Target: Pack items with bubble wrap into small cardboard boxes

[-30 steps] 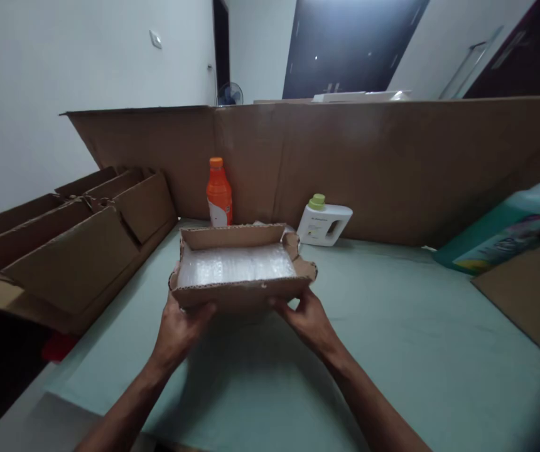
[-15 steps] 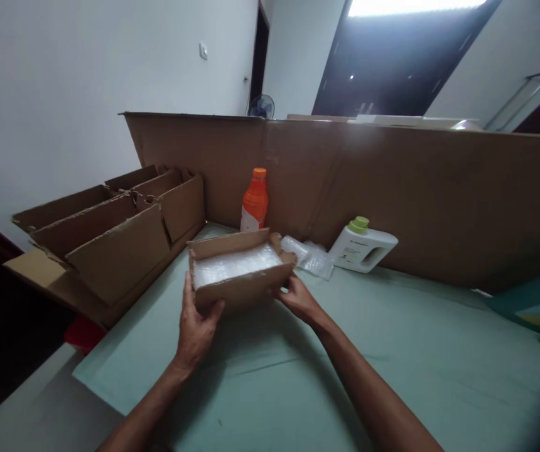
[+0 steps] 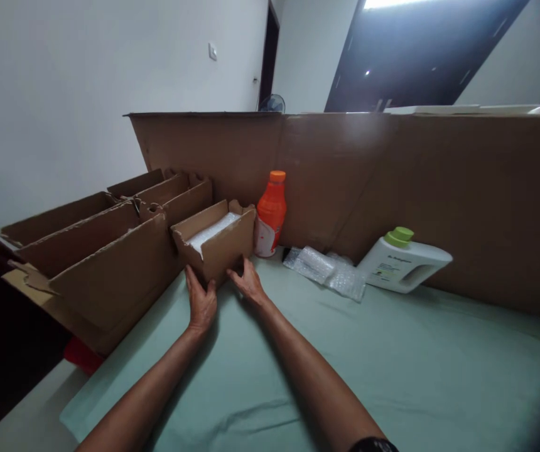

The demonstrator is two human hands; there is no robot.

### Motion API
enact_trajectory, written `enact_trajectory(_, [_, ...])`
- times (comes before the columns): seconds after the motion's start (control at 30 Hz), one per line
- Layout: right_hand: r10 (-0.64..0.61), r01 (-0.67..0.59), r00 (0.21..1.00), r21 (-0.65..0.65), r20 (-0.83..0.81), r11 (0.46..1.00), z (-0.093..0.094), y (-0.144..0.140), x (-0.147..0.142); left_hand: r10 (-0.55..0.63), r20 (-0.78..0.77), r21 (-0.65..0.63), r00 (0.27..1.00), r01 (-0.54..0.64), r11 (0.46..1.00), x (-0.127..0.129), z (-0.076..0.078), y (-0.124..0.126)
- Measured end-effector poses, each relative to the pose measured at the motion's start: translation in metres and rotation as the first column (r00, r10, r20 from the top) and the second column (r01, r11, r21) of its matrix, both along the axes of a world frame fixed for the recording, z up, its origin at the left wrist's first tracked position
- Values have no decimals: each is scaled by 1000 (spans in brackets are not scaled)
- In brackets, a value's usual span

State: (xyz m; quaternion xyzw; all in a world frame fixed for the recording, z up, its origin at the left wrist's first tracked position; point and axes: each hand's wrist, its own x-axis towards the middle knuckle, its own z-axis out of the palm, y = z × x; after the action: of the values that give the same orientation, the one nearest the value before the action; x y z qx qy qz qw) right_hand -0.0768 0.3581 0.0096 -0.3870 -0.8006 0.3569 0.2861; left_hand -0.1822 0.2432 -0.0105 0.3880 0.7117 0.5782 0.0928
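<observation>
A small open cardboard box (image 3: 220, 248) with bubble wrap inside rests on the green table cover (image 3: 345, 364), next to a row of larger cardboard boxes (image 3: 105, 263). My left hand (image 3: 200, 300) grips its near left corner. At the box's near right bottom edge my right hand (image 3: 247, 280) holds it too. Just behind the box stands an orange bottle (image 3: 270, 213).
A loose piece of bubble wrap (image 3: 326, 271) lies right of the orange bottle. A white jug with a green cap (image 3: 404, 260) lies on its side further right. A tall cardboard wall (image 3: 392, 182) runs along the back.
Both hands carried the small box from the middle of the table to the left and set it down beside the larger boxes. The camera turned left.
</observation>
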Motion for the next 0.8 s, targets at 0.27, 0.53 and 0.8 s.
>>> enact_trajectory(0.27, [12,-12,1000,-5,-3,1000,-14,27,-38,123,53,-35,991,-122,992,-9,-15,43])
enact_trajectory(0.53, [117,-112,992,95,-53,989,-35,31,-29,150,12,-60,989,-149,987,-11,-27,46])
enact_trajectory(0.8, [230,-244,969,189,89,951,-36,-68,39,187,-70,-117,980,-194,974,-12,-19,47])
